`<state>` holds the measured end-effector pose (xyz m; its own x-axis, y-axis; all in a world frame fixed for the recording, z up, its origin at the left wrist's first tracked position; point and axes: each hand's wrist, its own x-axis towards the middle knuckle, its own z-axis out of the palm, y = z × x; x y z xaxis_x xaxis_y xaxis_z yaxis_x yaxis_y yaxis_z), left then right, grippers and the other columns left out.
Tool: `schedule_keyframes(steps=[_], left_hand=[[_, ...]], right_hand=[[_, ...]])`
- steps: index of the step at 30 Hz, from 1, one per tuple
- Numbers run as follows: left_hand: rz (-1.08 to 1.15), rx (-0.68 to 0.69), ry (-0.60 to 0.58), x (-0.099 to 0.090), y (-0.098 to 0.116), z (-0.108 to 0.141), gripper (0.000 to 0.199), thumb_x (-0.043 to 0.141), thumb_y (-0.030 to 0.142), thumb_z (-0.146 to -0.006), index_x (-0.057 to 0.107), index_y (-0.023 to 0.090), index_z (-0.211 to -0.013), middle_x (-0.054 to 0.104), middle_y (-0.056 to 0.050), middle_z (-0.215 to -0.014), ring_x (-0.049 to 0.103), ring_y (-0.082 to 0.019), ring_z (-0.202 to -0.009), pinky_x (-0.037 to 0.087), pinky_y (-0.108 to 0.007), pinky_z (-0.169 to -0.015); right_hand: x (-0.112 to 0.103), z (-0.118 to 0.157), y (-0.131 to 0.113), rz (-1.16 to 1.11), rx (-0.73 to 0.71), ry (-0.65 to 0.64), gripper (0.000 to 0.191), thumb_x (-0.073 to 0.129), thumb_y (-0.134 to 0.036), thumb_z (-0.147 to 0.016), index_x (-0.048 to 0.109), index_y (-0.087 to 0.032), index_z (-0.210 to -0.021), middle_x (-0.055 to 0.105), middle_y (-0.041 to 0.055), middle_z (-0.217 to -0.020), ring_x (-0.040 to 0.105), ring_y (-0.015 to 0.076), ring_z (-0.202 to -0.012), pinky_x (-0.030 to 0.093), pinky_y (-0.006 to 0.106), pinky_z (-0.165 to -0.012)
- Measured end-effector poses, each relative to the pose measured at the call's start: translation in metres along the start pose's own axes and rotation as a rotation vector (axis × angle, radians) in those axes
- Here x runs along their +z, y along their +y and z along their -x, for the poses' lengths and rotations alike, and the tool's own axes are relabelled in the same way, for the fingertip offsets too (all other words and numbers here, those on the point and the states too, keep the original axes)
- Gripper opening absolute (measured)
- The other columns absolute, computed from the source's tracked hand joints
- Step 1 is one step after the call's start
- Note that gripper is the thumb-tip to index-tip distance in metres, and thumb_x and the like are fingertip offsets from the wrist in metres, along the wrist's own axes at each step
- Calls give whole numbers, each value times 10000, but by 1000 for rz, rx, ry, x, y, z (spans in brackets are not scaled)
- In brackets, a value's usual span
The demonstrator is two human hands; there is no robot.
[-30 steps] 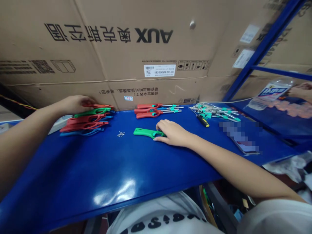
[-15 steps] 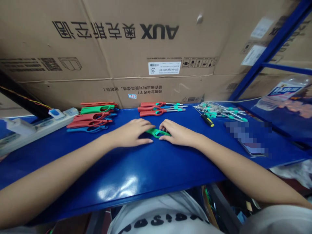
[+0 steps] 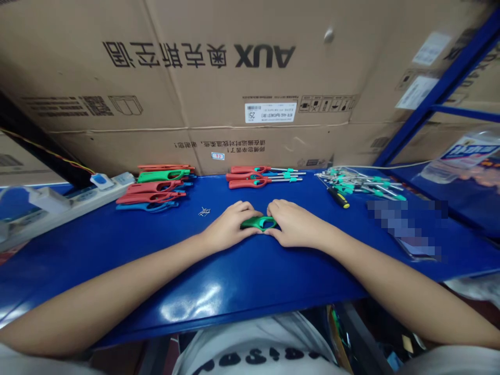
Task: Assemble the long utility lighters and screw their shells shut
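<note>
A green lighter handle point(image 3: 253, 223) with a teal trigger lies low over the blue table, between my two hands. My left hand point(image 3: 233, 225) is closed around its left end. At the other end, by the trigger loop, my right hand point(image 3: 292, 225) grips it with thumb and fingers. My fingers cover both ends, so whether a metal rod is fitted cannot be seen. Left of my left hand sits a small heap of screws point(image 3: 203, 211). Beyond my hands are several red lighters point(image 3: 249, 183) with metal rods and teal triggers.
At the back left, red, green and blue handles point(image 3: 156, 187) are stacked beside a white power strip point(image 3: 84, 197). To the right lie a pile of metal rods with teal parts point(image 3: 363, 182), a screwdriver point(image 3: 338, 197) and a pixelated flat object point(image 3: 414, 237). Cardboard point(image 3: 175, 104) stands behind.
My left hand has closed on the handle, and both hands have come nearer to each other and to me. The screws, hidden before, now show. The view has shifted slightly.
</note>
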<state>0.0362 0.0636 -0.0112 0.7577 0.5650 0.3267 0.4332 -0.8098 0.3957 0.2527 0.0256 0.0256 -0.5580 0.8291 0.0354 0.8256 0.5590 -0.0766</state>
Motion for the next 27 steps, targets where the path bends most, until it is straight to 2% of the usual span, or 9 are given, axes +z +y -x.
schedule_keyframes(steps=[6,9,13,19,24,27], left_hand=[[-58,12,16,2,3,1,416,625,449,-937,617,173,-1247,627,-102,-1099,563,-249,-1010,470,-386,-917],[-55,-5,12,1,4,1,399,634,469,-927,621,162,-1182,634,-101,-1094,570,-254,-1013,473,-389,-916],[-31,-29,17,0,5,0,357,606,471,-947,619,174,-1146,641,-95,-1104,578,-250,-1007,470,-401,-922],[-8,-44,31,-2,7,-1,296,535,448,-989,596,179,-1099,638,-97,-1099,580,-252,-1010,463,-415,-922],[106,-100,101,-1,6,-1,316,523,477,-984,556,174,-1066,598,-75,-1029,586,-230,-952,482,-383,-869],[163,-102,117,-1,4,-1,302,530,472,-983,545,179,-1052,587,-61,-1028,586,-217,-951,476,-363,-879]], right_hand=[[-9,1,5,-106,24,-48,307,670,-375,-878,557,-142,-1043,659,136,-1024,623,280,-900,417,348,-754],[-10,-3,16,-257,-6,-53,282,667,-355,-879,552,-161,-1047,668,106,-1022,611,241,-882,405,310,-717],[-4,-10,35,-449,-58,-57,253,726,-368,-845,625,-177,-978,690,53,-957,607,198,-842,406,278,-705],[4,-16,45,-551,-66,9,228,746,-354,-808,710,-163,-929,699,52,-919,604,193,-853,434,298,-781],[11,-21,46,-731,-18,149,157,607,-286,-855,697,-164,-899,701,34,-859,609,175,-795,450,293,-747],[13,-22,46,-752,-31,177,164,545,-258,-861,682,-167,-863,686,24,-816,591,165,-758,440,287,-717]])
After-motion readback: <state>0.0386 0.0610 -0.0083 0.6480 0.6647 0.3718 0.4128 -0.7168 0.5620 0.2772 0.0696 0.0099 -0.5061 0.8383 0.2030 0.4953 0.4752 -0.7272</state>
